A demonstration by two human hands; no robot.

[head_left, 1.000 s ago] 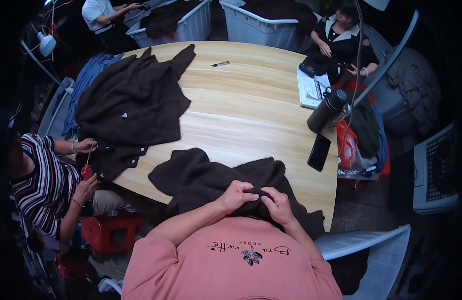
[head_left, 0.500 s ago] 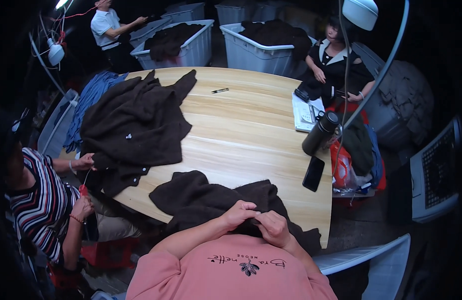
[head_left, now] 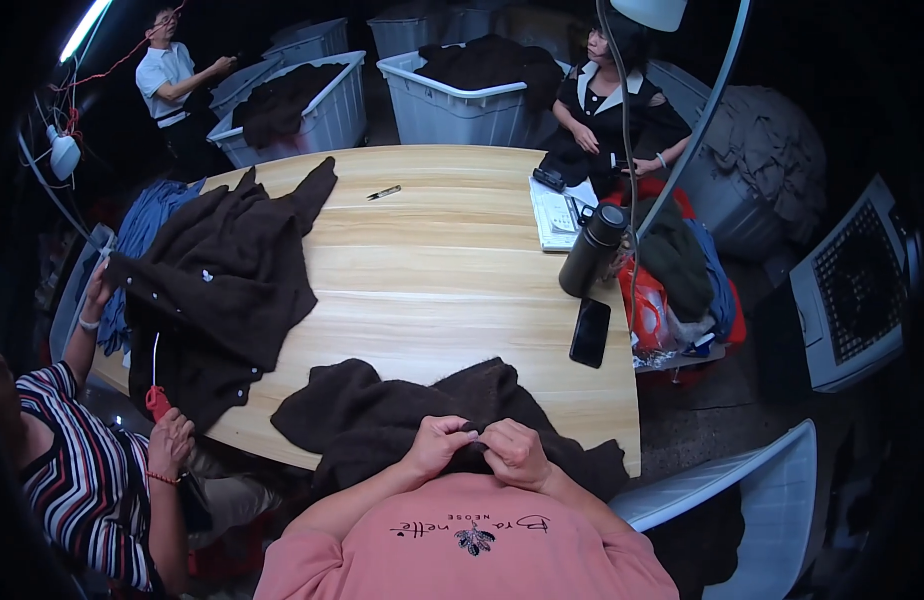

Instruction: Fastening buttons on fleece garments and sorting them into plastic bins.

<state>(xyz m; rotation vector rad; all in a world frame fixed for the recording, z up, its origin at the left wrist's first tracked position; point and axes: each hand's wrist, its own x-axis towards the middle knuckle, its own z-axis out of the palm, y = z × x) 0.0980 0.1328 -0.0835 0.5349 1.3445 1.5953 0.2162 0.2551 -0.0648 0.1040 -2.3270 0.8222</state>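
Observation:
A dark brown knitted garment (head_left: 382,410) lies bunched over the near edge of the wooden table (head_left: 422,290), part of it against my body. My left hand (head_left: 441,443) pinches a bit of its fabric between thumb and fingers. Close beside it, almost touching, my right hand (head_left: 515,452) is closed on the same garment with the fingers curled. The small spot between the two hands is mostly hidden. At the left, a second dark brown buttoned garment (head_left: 222,280) is spread out, one edge lifted by a co-worker's hand (head_left: 100,290).
A black phone (head_left: 590,333), a dark flask (head_left: 594,250) and papers (head_left: 559,222) lie along the right side. Small thread snips (head_left: 385,192) lie at the far side. Grey tubs (head_left: 462,115) stand beyond, another tub (head_left: 722,490) near right. The left co-worker holds a red-handled tool (head_left: 158,402).
The view has shifted, moving the scene leftward. My hands remain together on the garment, the left one now pinching more upright. The left co-worker has raised the edge of the other garment.

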